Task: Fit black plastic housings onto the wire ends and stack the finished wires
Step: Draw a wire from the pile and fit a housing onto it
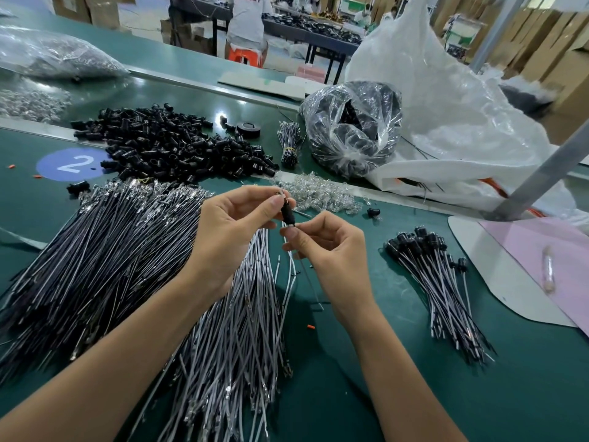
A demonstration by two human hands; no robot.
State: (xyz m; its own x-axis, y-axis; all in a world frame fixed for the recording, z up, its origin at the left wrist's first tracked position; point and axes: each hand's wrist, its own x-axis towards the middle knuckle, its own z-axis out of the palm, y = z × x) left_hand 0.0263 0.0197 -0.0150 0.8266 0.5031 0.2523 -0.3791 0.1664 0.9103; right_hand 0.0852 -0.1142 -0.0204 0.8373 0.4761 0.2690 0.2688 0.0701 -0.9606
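We hold a black housing [287, 211] pinched in our left hand [236, 221] above the loose wires [236, 320], our right hand [331, 250] pinching its wire [284, 225] just below — finished wires [436, 282] lie stacked at right.

The table [350, 384] is dark green. The housings [165, 145] are black. The wires [105, 250] are black and light grey. A blue circle [51, 165] carries a white 2. The sheet [522, 247] is pink.

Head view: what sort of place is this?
Probably a factory assembly line for wire harnesses: a green bench heaped with black housings and loose wires, with stacked cartons and a worker behind.
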